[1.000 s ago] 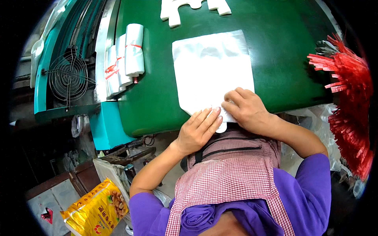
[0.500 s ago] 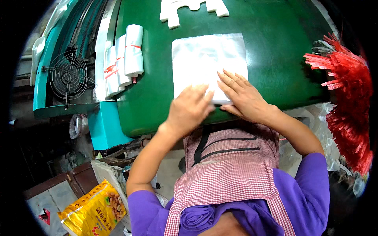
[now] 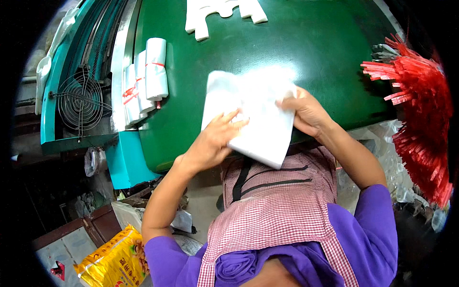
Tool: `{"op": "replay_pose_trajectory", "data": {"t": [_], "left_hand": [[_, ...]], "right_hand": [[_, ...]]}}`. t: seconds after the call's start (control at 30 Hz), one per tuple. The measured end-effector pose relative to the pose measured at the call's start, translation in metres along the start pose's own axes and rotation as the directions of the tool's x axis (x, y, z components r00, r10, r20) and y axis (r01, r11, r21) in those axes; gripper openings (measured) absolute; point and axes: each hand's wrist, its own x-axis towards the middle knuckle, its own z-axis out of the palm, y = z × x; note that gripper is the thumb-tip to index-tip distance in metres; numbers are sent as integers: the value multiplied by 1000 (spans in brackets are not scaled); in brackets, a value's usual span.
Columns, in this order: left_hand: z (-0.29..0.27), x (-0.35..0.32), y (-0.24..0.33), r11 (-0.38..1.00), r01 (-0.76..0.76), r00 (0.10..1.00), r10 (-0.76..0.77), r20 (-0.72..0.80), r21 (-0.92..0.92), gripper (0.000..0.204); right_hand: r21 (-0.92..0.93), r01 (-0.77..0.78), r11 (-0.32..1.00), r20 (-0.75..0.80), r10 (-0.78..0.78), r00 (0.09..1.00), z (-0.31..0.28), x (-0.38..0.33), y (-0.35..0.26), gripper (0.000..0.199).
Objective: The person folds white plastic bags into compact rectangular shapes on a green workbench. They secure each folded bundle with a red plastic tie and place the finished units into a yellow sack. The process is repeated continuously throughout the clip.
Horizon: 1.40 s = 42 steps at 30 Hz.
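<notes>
White plastic bag stack (image 3: pixel 253 115) at the near edge of the green table (image 3: pixel 315 52), near corner hanging past that edge. Left hand (image 3: pixel 213 141) flat on the stack, fingers spread; right hand (image 3: pixel 306 112) gripping the stack's right edge, fingers curled. Rolled white bag bundles (image 3: pixel 146 79) at the table's left edge, red strips (image 3: pixel 420 110) off its right edge.

Yellow printed sack (image 3: pixel 116 260) low left; white banded rolls (image 3: pixel 143 81) on green table (image 3: pixel 311 43).
</notes>
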Motion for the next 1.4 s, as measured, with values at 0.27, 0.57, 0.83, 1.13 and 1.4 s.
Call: {"op": "replay_pose_trajectory", "data": {"t": [0.27, 0.57, 0.83, 1.13, 1.4], "left_hand": [[-15, 12, 7, 912, -23, 997, 49, -54, 409, 17], [-29, 32, 0, 968, 75, 986, -108, 126, 240, 27], [1, 0, 35, 967, 148, 989, -149, -13, 209, 36], [-10, 37, -1, 955, 158, 955, -82, -287, 252, 28], [-3, 41, 8, 927, 303, 950, -313, -12, -221, 32]], "right_hand": [[-593, 764, -255, 791, -6, 612, -10, 5, -5, 36], [-698, 715, -33, 712, 75, 698, -15, -6, -33, 37], [-695, 549, -464, 667, -133, 733, 13, -49, 2, 52], [-864, 331, 379, 175, -392, 903, -5, 6, -6, 34], [-237, 666, 707, -656, -622, 427, -70, -95, -42, 45]]}}
